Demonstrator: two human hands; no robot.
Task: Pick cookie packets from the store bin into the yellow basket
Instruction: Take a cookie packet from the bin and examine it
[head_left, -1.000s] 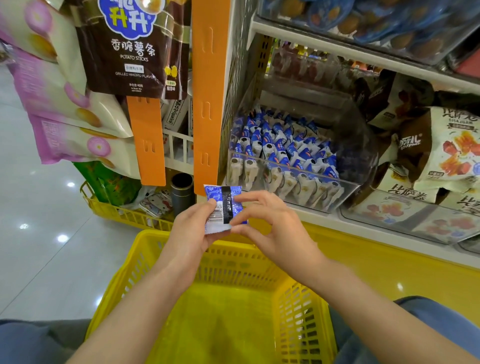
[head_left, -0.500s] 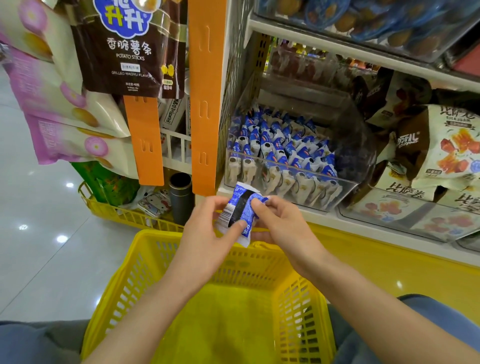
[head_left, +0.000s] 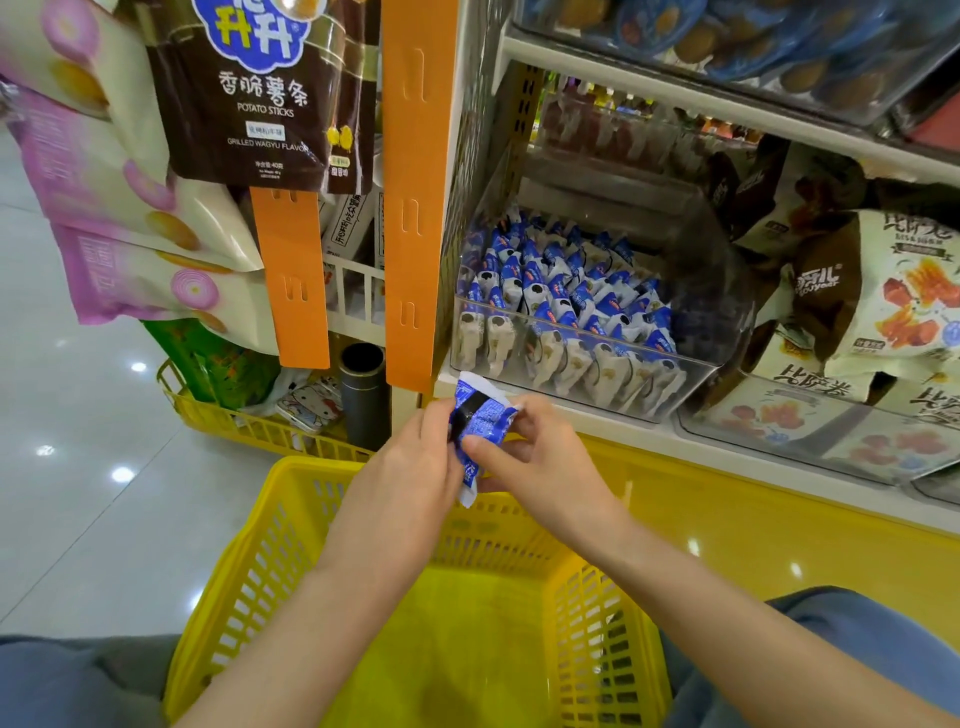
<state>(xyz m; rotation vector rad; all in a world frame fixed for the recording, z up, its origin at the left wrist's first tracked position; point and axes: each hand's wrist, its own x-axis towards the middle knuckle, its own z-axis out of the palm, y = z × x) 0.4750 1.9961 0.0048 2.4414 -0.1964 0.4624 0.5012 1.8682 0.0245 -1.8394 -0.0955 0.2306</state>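
**Item 1, cookie packet (head_left: 480, 415).** Blue and white with a dark band. It is held in the air just in front of the shelf (head_left: 649, 441), at the shelf's front edge and above the far rim of the yellow basket (head_left: 291, 499). It is tilted, and its wrapper is creased where it is held.

**Item 2, left hand (head_left: 400, 478).** Its fingers (head_left: 436, 421) are curled onto the left side of the packet and pinch it.

**Item 3, right hand (head_left: 545, 467).** Its thumb and fingers pinch the right side and lower end of the same packet. Both hands therefore grasp 1 packet.

**Item 4, store bin (head_left: 722, 312).** Clear plastic, at the left end of the shelf. It holds rows of stocked packets (head_left: 561, 291) standing on edge, stacked about level with its front wall.

**Item 5, yellow basket.** It sits directly below the hands with its mouth open. No packet shows on the part of its floor in view, and the forearms hide some of it.

**Other stock.** A potato sticks bag (head_left: 260, 93) hangs at the upper left. An orange strip (head_left: 415, 208) runs down the shelf post.

**Progress, as a judgement.** The task looks to be at an early stage. 1 packet is out of the bin but not yet dropped in. What is left is to release it over the basket, then go back to the bin for more, where the supply looks plentiful.
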